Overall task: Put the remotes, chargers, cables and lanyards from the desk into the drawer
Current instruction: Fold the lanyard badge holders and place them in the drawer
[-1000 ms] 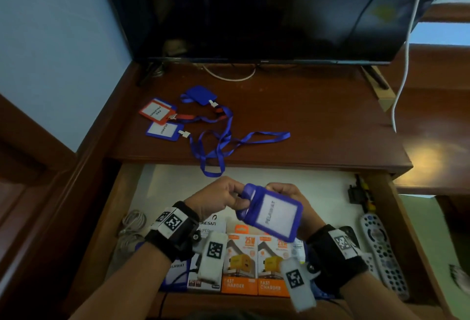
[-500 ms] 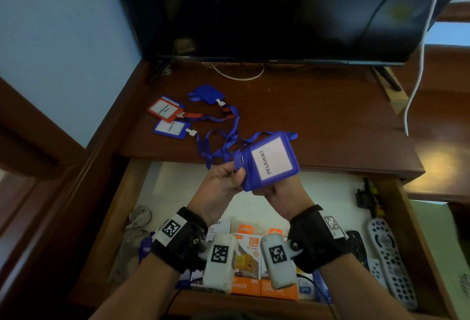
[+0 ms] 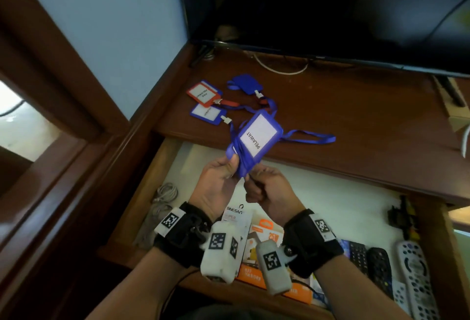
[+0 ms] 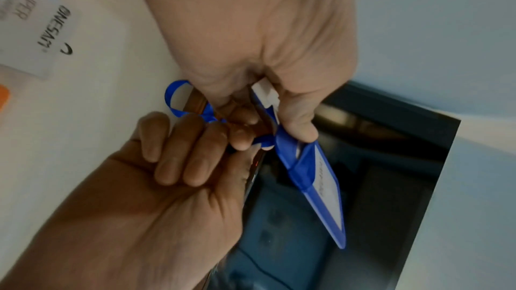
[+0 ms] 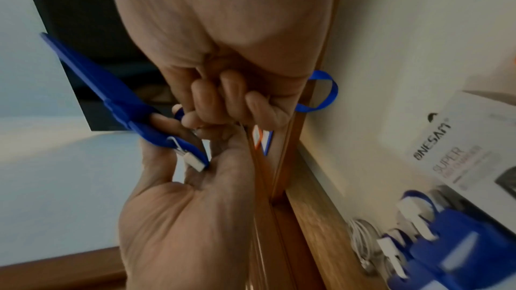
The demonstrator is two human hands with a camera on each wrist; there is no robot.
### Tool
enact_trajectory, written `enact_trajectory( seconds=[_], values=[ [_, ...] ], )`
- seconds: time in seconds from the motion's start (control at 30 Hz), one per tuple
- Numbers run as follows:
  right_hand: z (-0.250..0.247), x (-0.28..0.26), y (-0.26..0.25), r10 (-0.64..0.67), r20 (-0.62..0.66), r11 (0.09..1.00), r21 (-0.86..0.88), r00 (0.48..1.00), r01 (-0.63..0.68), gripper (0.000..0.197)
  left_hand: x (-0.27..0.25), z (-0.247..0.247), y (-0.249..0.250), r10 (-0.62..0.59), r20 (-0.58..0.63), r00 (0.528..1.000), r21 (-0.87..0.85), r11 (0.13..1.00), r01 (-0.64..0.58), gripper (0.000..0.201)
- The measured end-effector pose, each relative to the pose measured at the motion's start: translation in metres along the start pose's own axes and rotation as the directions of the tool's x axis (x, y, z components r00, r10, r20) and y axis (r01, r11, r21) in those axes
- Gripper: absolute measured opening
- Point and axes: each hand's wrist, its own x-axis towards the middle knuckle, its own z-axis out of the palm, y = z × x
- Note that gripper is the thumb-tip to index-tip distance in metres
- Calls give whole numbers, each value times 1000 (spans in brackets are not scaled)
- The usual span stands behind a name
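Note:
A blue badge holder [image 3: 256, 139] labelled PELAWAT is held up over the open drawer [image 3: 162, 167], at the desk's front edge. My left hand [image 3: 232, 167] pinches its lower corner, thumb on the front [image 4: 298, 127]. My right hand [image 3: 250, 179] is curled just beside it, gripping the blue strap [image 4: 173, 96], which loops out of the fist [image 5: 326, 92]. Some strap lies wrapped across the holder's lower end. On the desk [image 3: 356, 126] lie a red-edged badge [image 3: 203, 93], a blue-edged badge [image 3: 208, 113], a blue pouch [image 3: 245, 83] and tangled blue straps [image 3: 312, 137].
In the drawer are orange and white charger boxes [image 3: 264, 240], several remotes [image 3: 412, 276] at the right, a black plug [image 3: 401, 215] and a coiled white cable [image 3: 165, 192] at the left. A dark TV [image 3: 330, 14] stands at the back of the desk.
Both hands have lifted the badge holder from low over the charger boxes up to the desk edge and turned it. The view has swung to the left.

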Motion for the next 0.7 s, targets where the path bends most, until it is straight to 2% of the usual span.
enact_trajectory(
  seconds=[0.1, 0.23, 0.3, 0.37, 0.4, 0.47, 0.53, 0.6, 0.67, 0.7],
  values=[
    [13, 4, 11, 55, 25, 996, -76, 998, -53, 39, -11, -15, 13, -17, -47, 999, 87, 996, 21, 27],
    [25, 14, 24, 143, 62, 978, -163, 988, -131, 38, -22, -45, 33, -57, -117, 991, 260, 962, 86, 23],
    [24, 23, 30, 186, 6, 962, -203, 982, -181, 32, -25, -65, 45, -94, -150, 984, 353, 925, 142, 23],
    [19, 33, 34, 210, -90, 939, -258, 974, -226, 27, -28, -90, 55, -133, -218, 967, 521, 822, 231, 18],
    [16, 39, 35, 207, -139, 922, -303, 968, -241, 26, -28, -105, 60, -146, -257, 955, 618, 735, 278, 15],
    [12, 53, 34, 172, -224, 886, -390, 959, -250, 19, -26, -133, 66, -155, -288, 945, 806, 494, 327, 9],
    [10, 70, 31, 133, -300, 849, -457, 945, -265, 15, -21, -150, 72, -223, -249, 942, 941, 172, 290, 8],
    [11, 89, 28, 70, -339, 813, -525, 938, -250, 19, -16, -154, 77, -348, -239, 907, 969, -141, 201, 21],
    [14, 110, 21, -32, -342, 761, -618, 939, -199, 23, -8, -153, 79, -454, -247, 856, 942, -320, 102, 30],
    [16, 120, 17, -103, -329, 709, -686, 939, -163, 23, -3, -152, 78, -507, -253, 824, 921, -388, 44, 25]
  ],
)
